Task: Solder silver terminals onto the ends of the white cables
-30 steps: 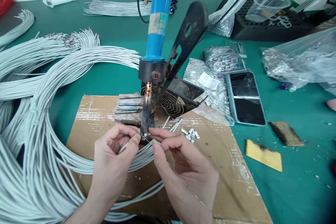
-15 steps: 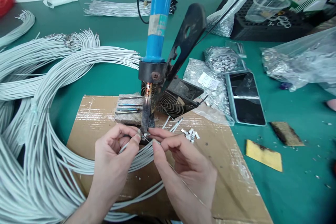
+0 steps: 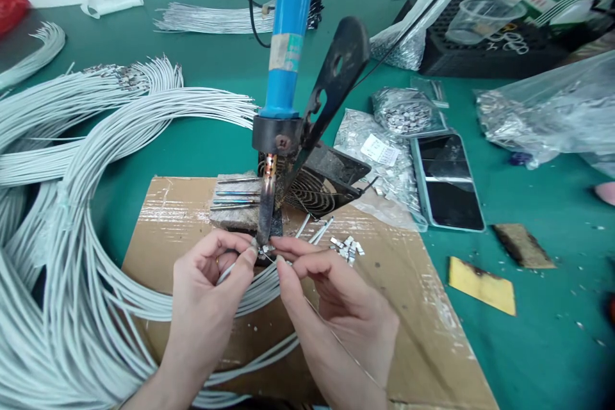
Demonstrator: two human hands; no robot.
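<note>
A blue-handled soldering iron [image 3: 288, 57] is clamped tip-down in a black metal stand arm [image 3: 336, 77]. Just left of its dark tip, my left hand [image 3: 211, 288] pinches a white cable [image 3: 225, 273] close to its end. On the other side of the tip, thumb and fingers of my right hand [image 3: 336, 307] are closed on a thin solder wire [image 3: 346, 349], whose tail runs down over the palm. The wire's front end reaches toward small metal pieces [image 3: 264, 250] under the tip. Exact contact there is too small to make out.
Bundled white cables [image 3: 72, 230] fill the left side. A cardboard sheet [image 3: 423, 333] bears loose metal tabs [image 3: 348, 248]. Behind the iron stands a black fan [image 3: 321, 189]; to the right lie a phone [image 3: 449, 179], bagged parts [image 3: 408, 109] and a yellow sponge [image 3: 482, 285].
My right thumb and fingertips have shifted very slightly left, nearer the iron's tip. The left hand keeps its pinch, and the view has tilted a little.
</note>
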